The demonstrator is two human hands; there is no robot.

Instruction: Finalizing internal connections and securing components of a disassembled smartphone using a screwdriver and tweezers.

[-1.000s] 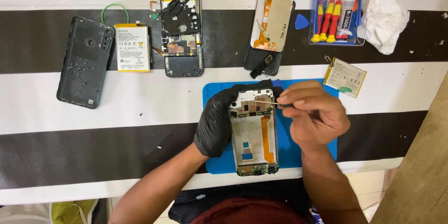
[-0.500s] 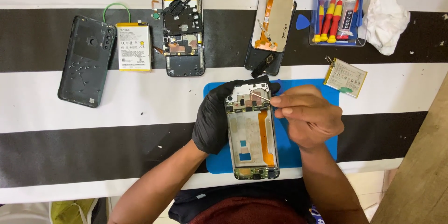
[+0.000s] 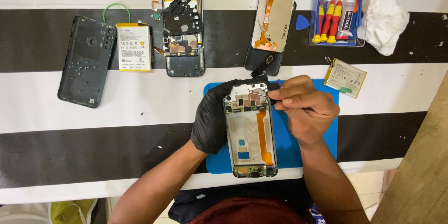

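At the frame's centre, the gloved left hand [image 3: 212,121] has its grip clamped around an opened phone [image 3: 249,130] lying on a blue mat [image 3: 322,135]. The bare right hand [image 3: 305,109] pinches a thin tool [image 3: 261,92] at the phone's upper end on the striped tabletop [image 3: 116,121].

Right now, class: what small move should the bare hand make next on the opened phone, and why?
Probably lift the thin tool's tip gently: the right hand pinches it at the opened phone's top board, while the gloved left hand steadies the frame on the blue mat.
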